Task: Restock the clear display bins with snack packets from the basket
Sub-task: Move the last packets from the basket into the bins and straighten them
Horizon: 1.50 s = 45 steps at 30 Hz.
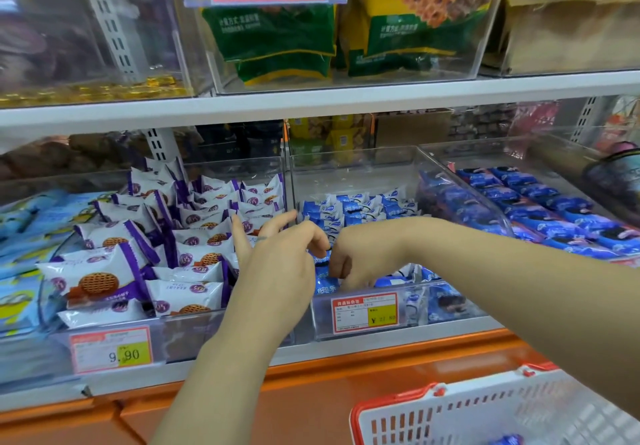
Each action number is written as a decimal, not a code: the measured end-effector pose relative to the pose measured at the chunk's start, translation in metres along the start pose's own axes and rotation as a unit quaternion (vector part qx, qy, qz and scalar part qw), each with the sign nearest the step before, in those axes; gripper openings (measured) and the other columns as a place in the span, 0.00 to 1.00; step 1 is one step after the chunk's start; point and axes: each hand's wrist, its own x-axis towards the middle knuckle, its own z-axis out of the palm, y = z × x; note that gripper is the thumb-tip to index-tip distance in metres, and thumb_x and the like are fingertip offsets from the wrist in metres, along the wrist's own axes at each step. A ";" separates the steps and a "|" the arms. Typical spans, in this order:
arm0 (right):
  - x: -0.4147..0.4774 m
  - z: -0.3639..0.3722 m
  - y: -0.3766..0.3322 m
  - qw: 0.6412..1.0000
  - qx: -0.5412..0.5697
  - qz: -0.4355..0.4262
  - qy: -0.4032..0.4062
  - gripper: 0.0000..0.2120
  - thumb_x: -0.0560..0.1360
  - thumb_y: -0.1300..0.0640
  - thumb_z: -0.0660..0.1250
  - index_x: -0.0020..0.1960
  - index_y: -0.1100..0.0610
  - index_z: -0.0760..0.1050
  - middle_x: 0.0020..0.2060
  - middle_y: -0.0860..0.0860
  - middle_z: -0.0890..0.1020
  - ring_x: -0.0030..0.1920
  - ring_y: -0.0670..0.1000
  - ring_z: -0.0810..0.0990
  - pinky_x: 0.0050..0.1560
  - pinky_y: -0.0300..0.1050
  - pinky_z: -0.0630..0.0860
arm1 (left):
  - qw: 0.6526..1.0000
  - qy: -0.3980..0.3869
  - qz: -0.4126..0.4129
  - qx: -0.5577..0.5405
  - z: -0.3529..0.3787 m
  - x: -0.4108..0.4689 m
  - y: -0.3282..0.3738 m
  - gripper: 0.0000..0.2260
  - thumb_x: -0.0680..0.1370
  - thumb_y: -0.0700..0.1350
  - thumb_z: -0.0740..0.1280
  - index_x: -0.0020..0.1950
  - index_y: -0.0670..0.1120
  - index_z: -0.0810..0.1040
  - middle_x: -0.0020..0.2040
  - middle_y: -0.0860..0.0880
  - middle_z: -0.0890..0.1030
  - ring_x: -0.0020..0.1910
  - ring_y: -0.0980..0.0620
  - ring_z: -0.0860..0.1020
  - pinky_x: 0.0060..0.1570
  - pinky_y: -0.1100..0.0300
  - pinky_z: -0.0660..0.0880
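While my right hand [348, 264] curls round a blue-and-white foil snack packet [325, 278] in the clear plastic bin [353, 171], left hand [280, 261] slack at nine o'clock, I'd next seat it flat.

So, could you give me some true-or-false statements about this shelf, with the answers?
The left hand and right hand are both at the middle bin of blue packets. True.
The tag under the purple packets reads 9.90. True.
The basket is green. False: it is white with a red rim.
The middle bin is heaped above its rim. False: its packets lie well below the rim.
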 end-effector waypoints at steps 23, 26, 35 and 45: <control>0.015 0.005 -0.012 0.996 -0.061 -0.054 0.039 0.11 0.77 0.52 0.67 0.36 0.51 0.75 0.34 0.47 0.77 0.37 0.47 0.74 0.42 0.40 0.72 | 1.000 0.007 0.004 -0.005 -0.003 -0.001 0.000 0.19 0.76 0.33 0.57 0.44 0.60 0.72 0.51 0.60 0.77 0.72 0.64 0.61 0.75 0.47 0.32; 0.012 0.009 -0.008 0.998 0.010 -0.048 0.039 0.07 0.78 0.52 0.67 0.49 0.53 0.82 0.44 0.53 0.84 0.41 0.51 0.80 0.47 0.46 0.78 | 1.000 -0.001 0.000 0.001 -0.003 -0.001 0.002 0.19 0.76 0.33 0.55 0.44 0.59 0.72 0.52 0.59 0.80 0.72 0.65 0.60 0.75 0.47 0.31; 0.015 0.005 -0.014 0.998 -0.053 -0.028 0.015 0.10 0.78 0.53 0.65 0.48 0.58 0.82 0.43 0.54 0.84 0.42 0.52 0.81 0.50 0.47 0.78 | 1.000 -0.001 0.002 -0.001 -0.003 -0.001 0.000 0.20 0.76 0.33 0.57 0.42 0.60 0.71 0.54 0.59 0.79 0.72 0.66 0.59 0.74 0.49 0.30; 0.019 0.020 -0.011 0.990 -0.065 -0.047 0.118 0.07 0.76 0.56 0.67 0.42 0.59 0.79 0.35 0.50 0.80 0.36 0.50 0.76 0.41 0.44 0.74 | 1.000 0.002 0.005 0.006 -0.005 -0.002 0.002 0.18 0.77 0.33 0.57 0.44 0.58 0.73 0.48 0.62 0.77 0.72 0.64 0.61 0.74 0.48 0.30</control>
